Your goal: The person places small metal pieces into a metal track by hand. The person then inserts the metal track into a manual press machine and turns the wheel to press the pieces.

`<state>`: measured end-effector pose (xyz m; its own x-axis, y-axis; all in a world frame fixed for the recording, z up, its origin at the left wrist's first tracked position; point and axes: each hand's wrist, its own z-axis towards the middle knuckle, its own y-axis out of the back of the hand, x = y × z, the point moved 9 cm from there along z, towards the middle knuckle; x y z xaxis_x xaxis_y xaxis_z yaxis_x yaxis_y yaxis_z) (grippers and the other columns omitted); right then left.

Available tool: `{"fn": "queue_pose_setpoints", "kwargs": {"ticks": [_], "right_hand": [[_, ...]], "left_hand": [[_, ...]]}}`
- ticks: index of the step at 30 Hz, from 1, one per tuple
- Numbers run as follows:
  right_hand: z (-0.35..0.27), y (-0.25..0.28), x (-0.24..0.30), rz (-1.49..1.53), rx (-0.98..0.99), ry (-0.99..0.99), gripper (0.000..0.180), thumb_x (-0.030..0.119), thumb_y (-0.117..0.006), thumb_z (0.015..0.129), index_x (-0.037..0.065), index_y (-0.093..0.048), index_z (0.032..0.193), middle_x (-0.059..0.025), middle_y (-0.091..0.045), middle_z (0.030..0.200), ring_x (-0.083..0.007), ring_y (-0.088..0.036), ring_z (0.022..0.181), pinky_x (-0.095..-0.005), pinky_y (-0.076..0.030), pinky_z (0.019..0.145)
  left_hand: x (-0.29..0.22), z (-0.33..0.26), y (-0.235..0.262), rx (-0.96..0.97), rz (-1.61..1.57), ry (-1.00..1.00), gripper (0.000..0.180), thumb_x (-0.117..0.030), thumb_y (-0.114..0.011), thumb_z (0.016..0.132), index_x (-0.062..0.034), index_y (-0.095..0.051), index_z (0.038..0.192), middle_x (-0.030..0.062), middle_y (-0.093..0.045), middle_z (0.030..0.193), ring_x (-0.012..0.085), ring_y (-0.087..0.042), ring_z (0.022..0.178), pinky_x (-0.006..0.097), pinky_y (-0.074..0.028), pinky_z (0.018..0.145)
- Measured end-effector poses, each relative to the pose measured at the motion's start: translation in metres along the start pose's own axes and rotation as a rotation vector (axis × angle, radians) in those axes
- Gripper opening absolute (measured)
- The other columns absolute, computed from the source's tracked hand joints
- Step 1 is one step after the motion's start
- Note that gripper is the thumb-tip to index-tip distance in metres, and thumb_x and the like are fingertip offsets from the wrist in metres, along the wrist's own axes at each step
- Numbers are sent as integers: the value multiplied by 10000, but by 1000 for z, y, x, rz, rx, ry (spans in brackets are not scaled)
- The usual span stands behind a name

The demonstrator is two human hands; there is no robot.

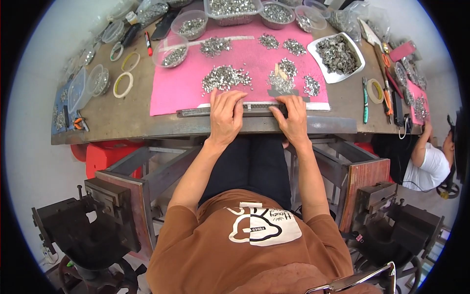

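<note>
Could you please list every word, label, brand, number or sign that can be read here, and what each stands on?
Brown shirt: dark printed lettering by and within a pale bear-like figure; I won't copy out its wording.
Pale strip on the pink mat: any markings are too small to read.
Dark bar: no text I can read.
Teal pen-like tool: any print is too small to read.

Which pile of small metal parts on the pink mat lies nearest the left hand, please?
The broadest pile, just beyond the left hand; the other piles are smaller and lie farther back or toward the right.
</note>
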<state>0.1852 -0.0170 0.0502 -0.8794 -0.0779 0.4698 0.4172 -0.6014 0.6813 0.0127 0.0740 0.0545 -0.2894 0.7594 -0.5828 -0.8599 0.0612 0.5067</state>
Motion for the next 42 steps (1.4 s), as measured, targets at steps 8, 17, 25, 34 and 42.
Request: {"fn": "queue_pose_setpoints", "kwargs": {"ticks": [8, 17, 25, 34, 42], "right_hand": [[-10, 29, -16, 179, -201, -127, 135, 54, -742, 851, 20, -671, 961, -120, -655, 907, -316, -619, 860, -406, -493, 775], [-14, 28, -16, 216, -327, -40, 96, 81, -718, 854, 27, -646, 884, -109, -629, 887, -301, -604, 862, -397, -477, 787], [-17, 33, -31, 253, -417, -108, 112, 102, -718, 868, 11, -653, 867, -107, -627, 852, -287, -610, 835, -393, -478, 790], [-8, 19, -22, 318, -395, -155, 112, 86, -700, 876, 16, -636, 816, -121, -607, 797, -295, -604, 769, -389, -491, 714], [-15, 26, -41, 312, -305, -305, 56, 46, -696, 909, -5, -680, 893, -89, -624, 773, -185, -595, 665, -317, -469, 610]], "left_hand": [[10, -3, -10, 241, 187, -55, 324, -218, -591, 999, -95, -671, 1288, 70, -656, 1342, 350, -522, 1333, 599, -194, 1193], [18, -14, -6, 225, 193, -92, 287, -150, -525, 1037, -75, -679, 1269, 83, -685, 1291, 299, -554, 1324, 522, -186, 1219], [19, -13, -16, 282, 282, -150, 358, -287, -443, 1099, -99, -703, 1256, 53, -695, 1295, 284, -547, 1329, 538, -176, 1210], [67, -27, 23, 312, 521, -9, 392, -309, -419, 1084, -191, -646, 1382, 10, -594, 1464, 342, -401, 1461, 645, -48, 1198], [53, -16, 7, 242, 412, 45, 430, -388, -548, 1021, -135, -651, 1353, 20, -585, 1467, 365, -411, 1447, 682, -93, 1191]]}}
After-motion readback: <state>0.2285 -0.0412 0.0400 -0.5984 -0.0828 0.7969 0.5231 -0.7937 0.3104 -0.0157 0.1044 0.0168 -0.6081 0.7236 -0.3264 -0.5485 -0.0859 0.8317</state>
